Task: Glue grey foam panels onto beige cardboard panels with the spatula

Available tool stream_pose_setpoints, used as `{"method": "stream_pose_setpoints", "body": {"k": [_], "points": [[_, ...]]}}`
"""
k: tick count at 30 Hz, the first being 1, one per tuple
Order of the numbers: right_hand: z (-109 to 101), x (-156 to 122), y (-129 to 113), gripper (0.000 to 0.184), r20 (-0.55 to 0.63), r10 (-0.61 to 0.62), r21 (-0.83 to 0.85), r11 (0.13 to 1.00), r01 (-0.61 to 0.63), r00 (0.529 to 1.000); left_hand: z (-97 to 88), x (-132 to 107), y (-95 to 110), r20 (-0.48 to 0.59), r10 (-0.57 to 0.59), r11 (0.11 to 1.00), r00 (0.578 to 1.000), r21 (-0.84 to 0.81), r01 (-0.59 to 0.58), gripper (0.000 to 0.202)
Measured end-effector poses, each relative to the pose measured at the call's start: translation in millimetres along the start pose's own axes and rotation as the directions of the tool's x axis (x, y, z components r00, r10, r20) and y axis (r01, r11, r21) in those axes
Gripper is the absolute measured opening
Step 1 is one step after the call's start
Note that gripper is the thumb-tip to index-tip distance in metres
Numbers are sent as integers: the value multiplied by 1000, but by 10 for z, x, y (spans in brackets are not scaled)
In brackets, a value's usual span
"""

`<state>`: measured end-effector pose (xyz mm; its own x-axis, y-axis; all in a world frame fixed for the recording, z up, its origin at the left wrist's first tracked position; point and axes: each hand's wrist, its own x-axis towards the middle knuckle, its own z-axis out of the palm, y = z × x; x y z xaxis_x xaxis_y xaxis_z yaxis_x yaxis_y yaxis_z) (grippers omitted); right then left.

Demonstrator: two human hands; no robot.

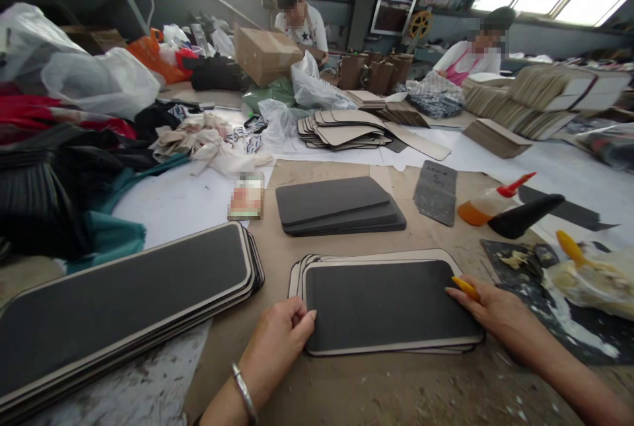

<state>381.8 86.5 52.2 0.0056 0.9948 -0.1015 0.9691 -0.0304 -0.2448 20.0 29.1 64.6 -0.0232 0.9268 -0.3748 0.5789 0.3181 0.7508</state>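
Note:
A stack of beige boards (450, 255) lies in front of me, with a dark grey rounded panel (381, 304) on top that leaves a pale border showing. My left hand (284, 328) has its thumb and fingers closed on the left edge of this panel. At the right end, my right hand (488, 310) grips a yellow pointed tool (466, 288), its thumb touching the panel's edge; the tool's full shape is hidden. Behind the stack lie loose dark grey sheets (331, 201). A longer pile of covered boards (129, 307) stands at my left.
To the right are a glue bottle (483, 207) with a red nozzle, a black cone-shaped object (525, 216) and a glue tub (601, 281) with a yellow handle. Bare boards (347, 130) and bags (104, 79) lie farther back. Two people work across the table.

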Motion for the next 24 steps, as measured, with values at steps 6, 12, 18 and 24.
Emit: {"method": "stream_pose_setpoints", "body": {"k": [6, 12, 18, 24], "points": [[-90, -44, -132, 29, 37, 18, -66, 998, -16, 999, 2, -35, -23, -59, 3, 1000, 998, 6, -3, 26], [-223, -103, -304, 23, 51, 76, -138, 988, -68, 996, -1, -20, -102, -200, 0, 998, 980, -59, -12, 46], [-245, -148, -318, 24, 26, 146, -198, 970, -138, 989, -5, 50, -99, -58, -83, 958, 995, -279, 63, 61], [-245, -130, -262, 22, 70, 198, -138, 973, -187, 978, 35, 86, -110, -34, -57, 936, 998, -349, 42, 54]]}}
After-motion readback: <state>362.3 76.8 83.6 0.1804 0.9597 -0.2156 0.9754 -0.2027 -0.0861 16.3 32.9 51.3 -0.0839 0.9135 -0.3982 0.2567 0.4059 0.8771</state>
